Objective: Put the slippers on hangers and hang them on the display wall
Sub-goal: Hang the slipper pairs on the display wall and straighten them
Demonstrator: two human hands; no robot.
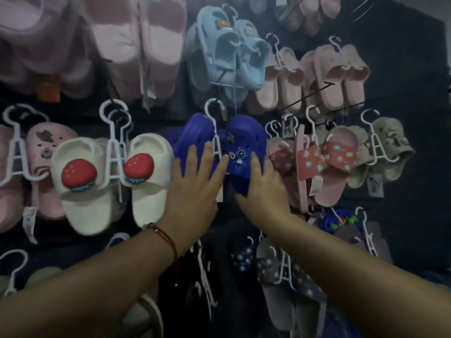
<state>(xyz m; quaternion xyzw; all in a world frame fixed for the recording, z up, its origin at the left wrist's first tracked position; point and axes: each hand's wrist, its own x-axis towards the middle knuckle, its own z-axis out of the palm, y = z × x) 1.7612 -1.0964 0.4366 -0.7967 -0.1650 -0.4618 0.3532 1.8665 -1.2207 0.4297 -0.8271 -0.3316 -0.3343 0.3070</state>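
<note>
Dark panelling forms the display wall [402,191], crowded with rows of foam slippers hung on thin white plastic hangers with curled hooks. Along the top hang puffy pale pink slides [136,42], blurred by closeness; to their right are pale blue clogs [234,54] and smooth dusty-pink slides [339,76]. At mid-height on the left hang thick cream slides [112,181], each topped with a rounded red strawberry charm. Right of centre are pink slides with red patterned straps [327,162].

Between them, at the middle of the wall, hang the deep blue clogs [219,147], rounded, matte and pierced with small holes, one bearing a small pale charm. They sit either side of a white hanger [214,125] whose hook reaches up to the wall.

Left hand [195,181] lies flat, fingers straight and spread, against the left clog. Right hand [263,189] is likewise flat and relaxed, fingers touching the lower edge of the right clog. A red cord bracelet [168,240] circles the left wrist.
</note>
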